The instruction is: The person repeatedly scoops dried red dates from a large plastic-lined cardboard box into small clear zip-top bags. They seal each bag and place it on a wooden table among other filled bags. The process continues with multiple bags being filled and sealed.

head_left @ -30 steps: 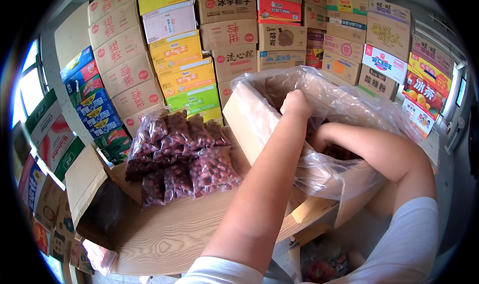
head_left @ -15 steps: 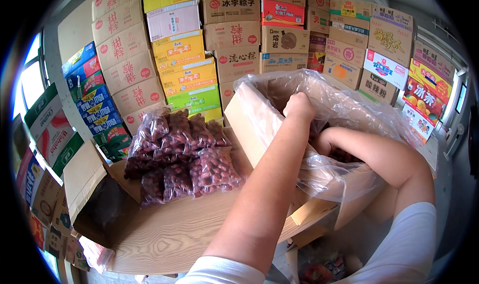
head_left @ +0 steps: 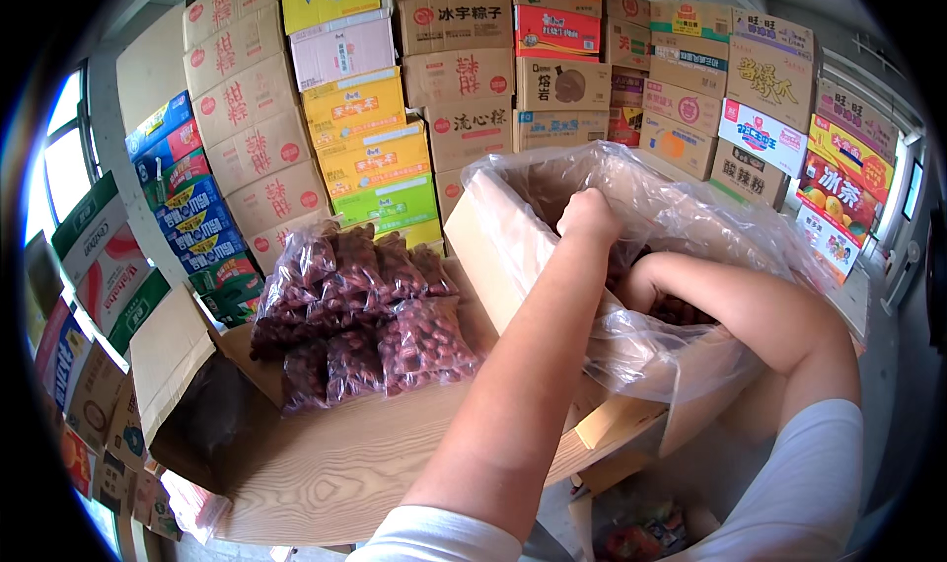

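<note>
A cardboard box point(head_left: 493, 236) lined with a clear plastic liner point(head_left: 710, 222) stands on the table, with loose dark red dates point(head_left: 676, 310) inside. My left hand point(head_left: 590, 215) is over the box's opening, its fingers curled into a fist; whatever they grip is hidden behind the hand. My right hand point(head_left: 641, 281) reaches down among the dates, bent at the wrist, and its fingers are out of sight. To the left, clear bags of dates point(head_left: 426, 345) lie piled in rows.
The wood-grain table point(head_left: 345, 473) carries an open carton point(head_left: 178, 365) at its left end, with clear plastic bags point(head_left: 192, 503) hanging by the edge. Stacked cartons point(head_left: 459, 74) form a wall behind. More boxes point(head_left: 94, 374) stand at the far left.
Both hands stay almost where they were over and in the box. The whole view has shifted very slightly.
</note>
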`<state>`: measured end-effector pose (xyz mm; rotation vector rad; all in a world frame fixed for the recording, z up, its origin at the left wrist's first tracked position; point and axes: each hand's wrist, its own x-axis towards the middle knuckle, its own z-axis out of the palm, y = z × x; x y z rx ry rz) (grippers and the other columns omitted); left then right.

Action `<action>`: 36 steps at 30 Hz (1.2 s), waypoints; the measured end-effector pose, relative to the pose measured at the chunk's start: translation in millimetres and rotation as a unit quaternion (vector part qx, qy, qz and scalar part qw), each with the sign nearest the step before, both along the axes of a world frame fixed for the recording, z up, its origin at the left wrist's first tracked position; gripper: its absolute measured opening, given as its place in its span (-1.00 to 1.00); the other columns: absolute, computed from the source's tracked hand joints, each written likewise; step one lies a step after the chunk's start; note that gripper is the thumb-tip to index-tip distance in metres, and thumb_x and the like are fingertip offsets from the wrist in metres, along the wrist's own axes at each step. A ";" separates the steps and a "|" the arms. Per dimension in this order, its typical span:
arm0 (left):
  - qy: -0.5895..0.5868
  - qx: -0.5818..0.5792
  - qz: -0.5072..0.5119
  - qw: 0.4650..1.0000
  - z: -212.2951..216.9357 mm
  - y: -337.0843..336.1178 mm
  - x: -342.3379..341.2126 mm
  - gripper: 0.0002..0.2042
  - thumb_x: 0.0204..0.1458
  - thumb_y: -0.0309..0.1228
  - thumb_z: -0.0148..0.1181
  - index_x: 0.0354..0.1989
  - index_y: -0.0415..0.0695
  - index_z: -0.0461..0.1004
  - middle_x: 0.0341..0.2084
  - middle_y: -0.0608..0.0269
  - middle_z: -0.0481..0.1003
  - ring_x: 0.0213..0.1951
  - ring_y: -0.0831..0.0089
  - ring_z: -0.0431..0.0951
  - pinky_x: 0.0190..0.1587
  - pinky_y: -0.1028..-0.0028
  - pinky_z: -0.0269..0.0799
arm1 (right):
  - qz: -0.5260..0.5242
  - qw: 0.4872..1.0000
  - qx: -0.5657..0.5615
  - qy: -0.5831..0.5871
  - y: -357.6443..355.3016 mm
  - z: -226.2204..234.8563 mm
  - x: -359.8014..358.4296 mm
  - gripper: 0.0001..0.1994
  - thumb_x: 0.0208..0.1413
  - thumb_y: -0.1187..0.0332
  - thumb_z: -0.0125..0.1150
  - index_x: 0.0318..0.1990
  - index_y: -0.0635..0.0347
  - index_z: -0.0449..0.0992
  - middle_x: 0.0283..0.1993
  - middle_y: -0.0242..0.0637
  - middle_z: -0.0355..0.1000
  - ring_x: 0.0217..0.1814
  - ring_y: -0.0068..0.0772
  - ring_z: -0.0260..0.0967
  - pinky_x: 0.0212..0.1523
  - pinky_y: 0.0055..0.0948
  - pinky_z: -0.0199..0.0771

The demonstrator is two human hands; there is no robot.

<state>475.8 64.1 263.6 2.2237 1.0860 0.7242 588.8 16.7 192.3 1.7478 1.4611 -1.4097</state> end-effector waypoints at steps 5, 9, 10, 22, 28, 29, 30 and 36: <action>0.001 0.001 0.003 1.000 -2.7 4.3 -1.9 -0.72 -0.12 -0.45 0.15 -0.17 -0.11 0.58 -0.11 0.02 0.53 -0.03 0.14 0.52 0.01 0.26 0.46 | 0.013 0.999 -0.030 -0.040 -1.1 9.0 -7.3 -0.59 0.07 0.21 0.21 -0.06 0.37 0.39 -0.26 -0.06 0.45 -0.37 -0.24 0.41 -0.37 -0.23 0.44; 0.009 0.008 0.002 1.000 -0.6 -1.0 -0.8 -0.72 -0.12 -0.45 0.15 -0.17 -0.10 0.59 -0.12 0.01 0.53 -0.04 0.14 0.53 0.01 0.26 0.46 | 0.050 0.997 -0.057 0.017 1.7 1.2 8.6 -0.57 0.06 0.24 0.25 -0.01 0.38 0.37 -0.16 -0.09 0.44 -0.26 -0.27 0.39 -0.26 -0.24 0.43; 0.011 0.010 0.005 1.000 0.6 -1.6 -1.9 -0.72 -0.12 -0.45 0.15 -0.17 -0.10 0.59 -0.12 0.00 0.53 -0.04 0.14 0.53 0.01 0.26 0.46 | 0.060 0.996 -0.063 0.031 3.1 0.8 11.5 -0.56 0.06 0.25 0.25 0.00 0.38 0.37 -0.14 -0.10 0.43 -0.23 -0.27 0.39 -0.23 -0.25 0.43; 0.046 0.008 -0.017 0.999 -0.3 3.4 1.6 -0.69 -0.03 -0.45 0.16 -0.06 -0.18 0.51 -0.02 0.06 0.48 0.03 0.19 0.50 0.02 0.32 0.46 | 0.097 0.985 -0.097 0.102 6.9 -20.7 26.9 -0.51 0.07 0.27 0.27 0.13 0.23 0.30 -0.05 -0.18 0.44 -0.16 -0.25 0.42 -0.19 -0.24 0.47; -0.003 0.042 -0.011 0.999 -14.1 17.4 11.3 -0.75 -0.15 -0.47 0.14 -0.25 -0.08 0.61 -0.19 -0.03 0.55 -0.07 0.13 0.54 0.02 0.32 0.44 | 0.129 0.985 -0.099 0.058 6.6 8.8 8.1 -0.45 0.01 0.29 0.34 0.13 0.34 0.31 0.06 -0.16 0.41 -0.03 -0.30 0.36 -0.05 -0.27 0.42; -0.004 0.049 -0.010 0.999 -15.9 19.5 13.9 -0.75 -0.15 -0.46 0.14 -0.25 -0.08 0.61 -0.20 -0.03 0.55 -0.08 0.13 0.54 0.01 0.32 0.44 | 0.147 0.984 -0.071 0.074 4.2 9.5 8.7 -0.46 0.01 0.29 0.34 0.11 0.34 0.32 0.03 -0.18 0.42 -0.04 -0.32 0.37 -0.08 -0.28 0.43; -0.006 0.057 -0.009 0.998 -17.7 21.6 16.3 -0.75 -0.16 -0.46 0.13 -0.25 -0.08 0.61 -0.21 -0.03 0.55 -0.09 0.13 0.55 0.01 0.32 0.44 | 0.166 0.981 -0.041 0.089 1.9 9.9 8.7 -0.47 0.00 0.30 0.34 0.10 0.33 0.33 0.01 -0.21 0.43 -0.06 -0.34 0.37 -0.11 -0.30 0.43; -0.018 0.071 -0.018 0.997 -18.7 22.0 16.8 -0.73 -0.15 -0.44 0.12 -0.22 -0.08 0.60 -0.21 -0.02 0.55 -0.10 0.15 0.55 0.01 0.31 0.44 | -0.002 0.995 0.079 0.060 -21.2 55.9 -6.8 -0.42 -0.13 0.42 0.43 0.10 0.27 0.35 -0.20 -0.23 0.52 -0.32 -0.41 0.44 -0.33 -0.40 0.50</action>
